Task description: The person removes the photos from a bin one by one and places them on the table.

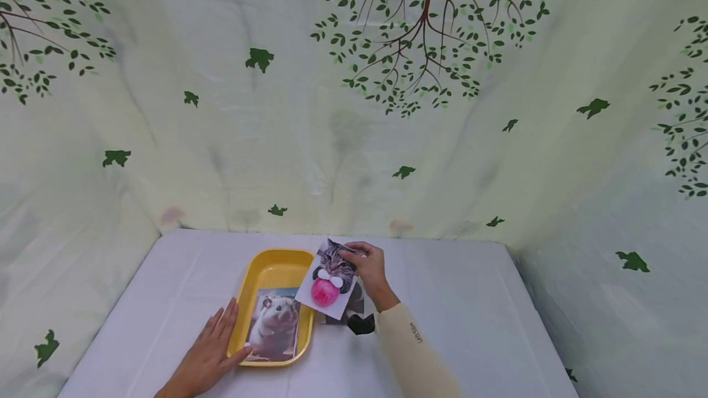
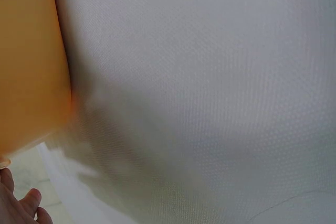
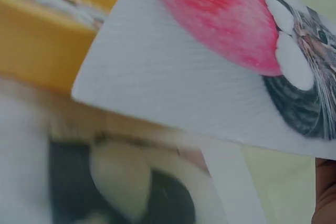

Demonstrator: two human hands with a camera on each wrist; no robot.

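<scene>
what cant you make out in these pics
Head: part of the lower picture, covered by the cat card.
Head: the sleeve lettering, too small to read.
Left wrist: most of the left hand, cut off at bottom left.
Right wrist: most of the right hand, past the right edge; the lower picture, blurred.

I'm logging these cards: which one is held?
The cat card with the pink ball, in the right hand; the hamster card lies in the tray, the partly hidden third card outside it.

Head view bright; soft shadow [image 2: 123, 163] across the cloth [image 2: 226, 77], left wrist; lower card [image 3: 123, 182] blurred, right wrist.
</scene>
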